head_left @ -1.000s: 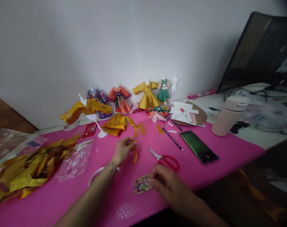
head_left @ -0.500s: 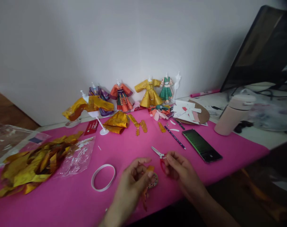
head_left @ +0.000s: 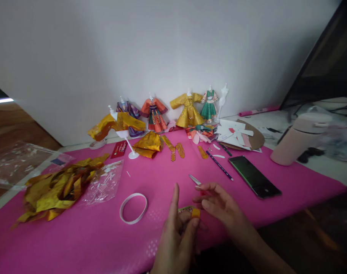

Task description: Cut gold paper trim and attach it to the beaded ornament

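My left hand (head_left: 176, 236) pinches a small gold brocade-like piece (head_left: 195, 213) between thumb and bent fingers, its index finger pointing up. A patterned, light-coloured edge (head_left: 185, 209) shows behind those fingers. Close by on the right, my right hand (head_left: 223, 205) has its fingers loosely around the red handle of small scissors (head_left: 195, 179). The blades point away from me and look closed. How the handle sits among the fingers is partly hidden. A white ring (head_left: 133, 221) lies on the pink mat (head_left: 104, 236) left of my left hand.
Small dress forms in coloured robes, including a gold robe (head_left: 189, 114), stand along the wall. Gold scraps (head_left: 59, 190) and a plastic bag lie at left. A pencil (head_left: 219, 165), a phone (head_left: 255, 177) and a pale pink bottle (head_left: 300, 139) are at right.
My left index finger has straightened upward, and the gold piece has turned in that hand. My right fingers have spread a little from their pinch. The view has shifted slightly.
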The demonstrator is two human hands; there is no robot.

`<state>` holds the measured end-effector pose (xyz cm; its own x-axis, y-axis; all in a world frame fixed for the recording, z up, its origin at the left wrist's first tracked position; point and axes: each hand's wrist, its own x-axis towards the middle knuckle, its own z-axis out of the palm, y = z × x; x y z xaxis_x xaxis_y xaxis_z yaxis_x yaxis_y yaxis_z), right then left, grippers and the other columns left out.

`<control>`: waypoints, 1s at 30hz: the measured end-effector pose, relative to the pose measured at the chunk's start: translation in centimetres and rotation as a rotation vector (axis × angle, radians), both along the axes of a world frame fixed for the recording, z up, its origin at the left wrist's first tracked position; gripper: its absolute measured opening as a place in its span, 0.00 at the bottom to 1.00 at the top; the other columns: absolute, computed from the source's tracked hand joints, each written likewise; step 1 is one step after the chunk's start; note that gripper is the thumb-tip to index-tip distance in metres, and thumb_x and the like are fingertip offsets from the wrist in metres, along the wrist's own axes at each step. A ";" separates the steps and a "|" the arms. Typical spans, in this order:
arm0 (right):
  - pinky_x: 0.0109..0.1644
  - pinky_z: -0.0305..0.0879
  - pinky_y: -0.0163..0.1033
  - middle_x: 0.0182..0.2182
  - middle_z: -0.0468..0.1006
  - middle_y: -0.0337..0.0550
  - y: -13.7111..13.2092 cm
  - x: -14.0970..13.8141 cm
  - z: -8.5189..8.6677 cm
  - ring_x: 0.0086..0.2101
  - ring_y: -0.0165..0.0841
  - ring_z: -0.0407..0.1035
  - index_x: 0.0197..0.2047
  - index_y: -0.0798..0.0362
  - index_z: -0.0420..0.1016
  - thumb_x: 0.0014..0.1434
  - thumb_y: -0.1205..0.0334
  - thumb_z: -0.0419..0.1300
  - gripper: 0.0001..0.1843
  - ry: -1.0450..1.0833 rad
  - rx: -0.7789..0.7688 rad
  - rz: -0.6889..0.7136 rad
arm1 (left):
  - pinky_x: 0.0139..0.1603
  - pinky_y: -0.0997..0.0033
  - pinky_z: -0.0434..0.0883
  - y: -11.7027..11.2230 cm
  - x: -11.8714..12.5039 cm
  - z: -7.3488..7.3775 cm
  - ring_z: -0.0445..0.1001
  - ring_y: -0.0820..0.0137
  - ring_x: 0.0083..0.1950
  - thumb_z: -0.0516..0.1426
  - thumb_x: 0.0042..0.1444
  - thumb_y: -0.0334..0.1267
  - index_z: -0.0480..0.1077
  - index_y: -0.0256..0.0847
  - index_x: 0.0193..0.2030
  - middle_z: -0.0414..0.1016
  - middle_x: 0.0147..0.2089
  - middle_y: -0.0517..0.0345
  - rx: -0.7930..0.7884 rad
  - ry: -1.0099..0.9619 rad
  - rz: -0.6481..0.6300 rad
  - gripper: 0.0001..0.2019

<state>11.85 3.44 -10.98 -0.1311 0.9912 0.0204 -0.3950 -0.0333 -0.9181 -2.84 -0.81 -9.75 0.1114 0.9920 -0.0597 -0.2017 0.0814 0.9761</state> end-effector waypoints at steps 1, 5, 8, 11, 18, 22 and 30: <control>0.42 0.71 0.41 0.42 0.78 0.43 -0.1 0.0 -0.1 0.38 0.35 0.76 0.46 0.47 0.74 0.53 0.53 0.72 0.20 -0.006 -0.003 0.028 | 0.26 0.77 0.66 -0.1 0.0 0.0 0.71 0.69 0.33 0.59 0.63 0.47 0.32 0.51 0.76 0.75 0.34 0.58 -0.002 -0.001 0.006 0.45; 0.32 0.68 0.36 0.30 0.77 0.36 -0.6 -0.3 0.1 0.27 0.30 0.72 0.50 0.48 0.67 0.52 0.56 0.72 0.26 -0.031 -0.047 0.135 | 0.24 0.79 0.63 -0.2 -0.1 0.1 0.69 0.72 0.29 0.59 0.62 0.47 0.37 0.51 0.76 0.74 0.33 0.60 -0.013 0.039 -0.004 0.43; 0.28 0.65 0.34 0.24 0.73 0.30 -0.9 -0.4 0.6 0.23 0.27 0.68 0.51 0.49 0.66 0.52 0.57 0.71 0.26 -0.078 -0.067 0.146 | 0.22 0.80 0.61 -0.2 -0.1 0.2 0.65 0.75 0.25 0.59 0.62 0.48 0.40 0.50 0.76 0.72 0.31 0.62 -0.034 0.087 -0.033 0.42; 0.27 0.64 0.33 0.20 0.71 0.28 -1.0 -0.5 1.0 0.21 0.26 0.67 0.49 0.50 0.66 0.52 0.58 0.71 0.25 -0.086 -0.078 0.134 | 0.20 0.79 0.62 -0.1 -0.2 0.2 0.64 0.76 0.21 0.59 0.61 0.51 0.40 0.49 0.75 0.72 0.31 0.63 -0.070 0.117 -0.051 0.43; 0.30 0.65 0.33 0.24 0.73 0.31 -0.1 0.2 0.9 0.25 0.27 0.68 0.46 0.49 0.69 0.48 0.59 0.73 0.24 -0.089 -0.014 -0.056 | 0.20 0.75 0.66 -0.4 -1.3 -2.1 0.76 0.70 0.20 0.66 0.50 0.58 0.56 0.42 0.69 0.78 0.32 0.58 -0.232 -0.092 -0.099 0.44; 0.32 0.65 0.34 0.28 0.75 0.33 0.2 0.6 1.1 0.26 0.26 0.68 0.45 0.48 0.70 0.48 0.59 0.74 0.23 -0.061 0.037 -0.109 | 0.31 0.71 0.75 -1.2 -1.7 -2.9 0.80 0.68 0.28 0.75 0.40 0.47 0.76 0.41 0.49 0.81 0.32 0.58 -0.342 -0.220 -0.020 0.29; 0.35 0.69 0.39 0.28 0.75 0.35 0.1 0.6 0.7 0.29 0.32 0.71 0.46 0.47 0.70 0.51 0.59 0.71 0.21 -0.091 0.077 -0.118 | 0.42 0.65 0.79 -1.4 -2.2 -2.6 0.83 0.63 0.34 0.77 0.34 0.42 0.80 0.38 0.30 0.85 0.30 0.53 -0.345 -0.214 0.204 0.17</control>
<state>12.41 3.52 -10.24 -0.0186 0.9958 0.0898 -0.3068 0.0798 -0.9484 -5.02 -2.20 -12.30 -0.0380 0.9210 -0.3878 -0.4415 0.3327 0.8333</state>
